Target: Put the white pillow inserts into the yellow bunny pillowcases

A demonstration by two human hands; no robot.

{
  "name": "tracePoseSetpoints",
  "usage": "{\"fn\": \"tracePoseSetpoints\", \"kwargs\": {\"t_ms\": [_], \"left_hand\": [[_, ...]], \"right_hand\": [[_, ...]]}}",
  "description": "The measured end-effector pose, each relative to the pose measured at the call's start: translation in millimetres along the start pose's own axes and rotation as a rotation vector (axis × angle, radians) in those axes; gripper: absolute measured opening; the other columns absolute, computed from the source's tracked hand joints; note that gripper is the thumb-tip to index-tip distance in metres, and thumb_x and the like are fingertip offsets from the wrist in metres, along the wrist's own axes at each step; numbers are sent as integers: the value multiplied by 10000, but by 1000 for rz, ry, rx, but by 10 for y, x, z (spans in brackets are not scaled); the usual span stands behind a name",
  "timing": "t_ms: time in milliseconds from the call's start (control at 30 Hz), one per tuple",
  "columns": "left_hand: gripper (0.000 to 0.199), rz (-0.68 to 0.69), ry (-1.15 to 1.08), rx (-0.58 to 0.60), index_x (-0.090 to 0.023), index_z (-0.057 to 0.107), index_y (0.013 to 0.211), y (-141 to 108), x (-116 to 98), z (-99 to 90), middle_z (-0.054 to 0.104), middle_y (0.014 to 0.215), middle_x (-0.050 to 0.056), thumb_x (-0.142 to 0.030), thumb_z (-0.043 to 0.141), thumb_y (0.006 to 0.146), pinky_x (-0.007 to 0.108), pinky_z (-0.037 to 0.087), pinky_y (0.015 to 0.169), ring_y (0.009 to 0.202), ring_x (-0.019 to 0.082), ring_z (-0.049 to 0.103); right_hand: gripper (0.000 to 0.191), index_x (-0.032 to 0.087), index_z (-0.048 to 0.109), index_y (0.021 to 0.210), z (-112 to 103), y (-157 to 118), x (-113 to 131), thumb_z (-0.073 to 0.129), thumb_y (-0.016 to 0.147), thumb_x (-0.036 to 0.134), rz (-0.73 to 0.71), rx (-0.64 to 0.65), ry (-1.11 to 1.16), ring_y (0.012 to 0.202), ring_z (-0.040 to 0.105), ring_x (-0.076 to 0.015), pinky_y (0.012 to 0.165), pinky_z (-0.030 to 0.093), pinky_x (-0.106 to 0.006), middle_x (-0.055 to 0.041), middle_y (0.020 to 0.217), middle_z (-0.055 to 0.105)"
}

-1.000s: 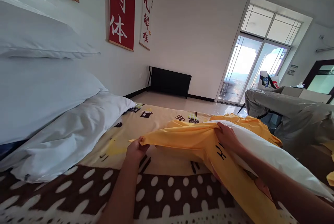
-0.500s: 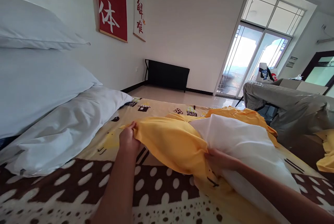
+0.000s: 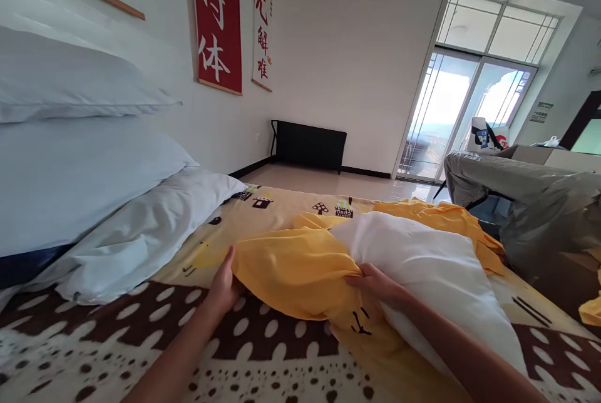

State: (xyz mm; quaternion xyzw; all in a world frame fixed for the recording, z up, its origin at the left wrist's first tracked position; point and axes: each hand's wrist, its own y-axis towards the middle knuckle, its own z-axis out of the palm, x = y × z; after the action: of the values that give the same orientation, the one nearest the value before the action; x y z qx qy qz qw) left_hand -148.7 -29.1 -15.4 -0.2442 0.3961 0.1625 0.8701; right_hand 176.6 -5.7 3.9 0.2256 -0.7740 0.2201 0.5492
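A yellow cloth cover [image 3: 291, 265] is spread between my two hands over a patterned blanket. My left hand [image 3: 226, 281] grips its left end, thumb up along the edge. At the cloth's right part, my right hand [image 3: 375, 283] pinches a fold beside the white pillow [image 3: 422, 259]. The pillow's left corner lies at the yellow cloth, and part of its lower edge is hidden behind my right forearm. More yellow cloth [image 3: 436, 215] lies bunched behind the pillow.
White pillows [image 3: 84, 171] are stacked at the left, with another white pillow [image 3: 154, 234] beside them on the blanket [image 3: 282, 359]. A plastic-wrapped item [image 3: 530, 184] stands at the right. A black folded frame [image 3: 307, 145] is by the far wall.
The view has tilted and shifted a little. My right hand has moved slightly left with its fold of yellow cloth, and my left hand still holds the left end.
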Motion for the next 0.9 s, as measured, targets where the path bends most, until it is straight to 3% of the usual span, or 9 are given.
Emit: {"fn": "tracePoseSetpoints", "kwargs": {"t_ms": [133,267,333,467,567,733,833,900], "left_hand": [[349,-145,170,213,-231,558,1149,-543,501,-94,669,1111,83,-334,578,815,370,523,787,991,268,631],[290,-339,210,396,-157,590,1034,-948,1011,106,671,1075,129,-266,642,770,342,524,787,944,251,642],[258,-341,198,359,-156,588,985,-1065,1224,297,691,950,107,-253,658,756,325,535,727,814,216,660],[253,-157,276,228,-165,583,871,-1135,1571,564,649,683,32,-293,714,697,243,437,444,490,131,561],[334,-88,327,251,-171,565,676,-1104,1708,560,521,464,-20,-452,741,640,219,293,352,357,92,420],[445,-71,262,296,-200,465,484,-1139,1763,456,348,330,-57,-523,759,571,243,270,368,327,87,329],[360,-117,266,320,-199,513,553,-1198,1758,454,403,371,-54,-459,757,589,244,292,401,357,93,351],[292,-223,287,384,-191,526,560,-1196,1661,455,444,401,-37,-418,692,639,241,305,419,379,103,398]], "right_hand": [[428,146,612,820,52,61,-25,631,683,550,-80,-3,79,791,612,-214,705,479,-300,-45,802,659],[397,160,607,849,163,69,-61,566,727,535,-87,23,106,768,602,-194,684,480,-290,-34,809,651],[346,162,606,832,226,44,-68,524,756,489,-71,22,90,736,590,-177,636,472,-270,-29,782,642],[188,156,571,727,277,-19,-40,515,736,335,-56,-16,5,638,530,-131,531,410,-215,1,680,588],[125,152,547,694,235,-25,20,522,712,273,-58,-89,-92,596,469,-101,496,356,-197,18,652,545],[95,147,554,679,164,55,110,587,637,225,-16,-232,-297,659,459,-113,512,337,-195,8,697,551],[74,152,562,675,223,96,96,581,642,216,5,-180,-335,666,480,-122,518,350,-197,6,703,576],[74,153,578,705,297,106,59,567,660,211,5,-121,-341,684,501,-129,543,376,-200,5,725,598]]}}
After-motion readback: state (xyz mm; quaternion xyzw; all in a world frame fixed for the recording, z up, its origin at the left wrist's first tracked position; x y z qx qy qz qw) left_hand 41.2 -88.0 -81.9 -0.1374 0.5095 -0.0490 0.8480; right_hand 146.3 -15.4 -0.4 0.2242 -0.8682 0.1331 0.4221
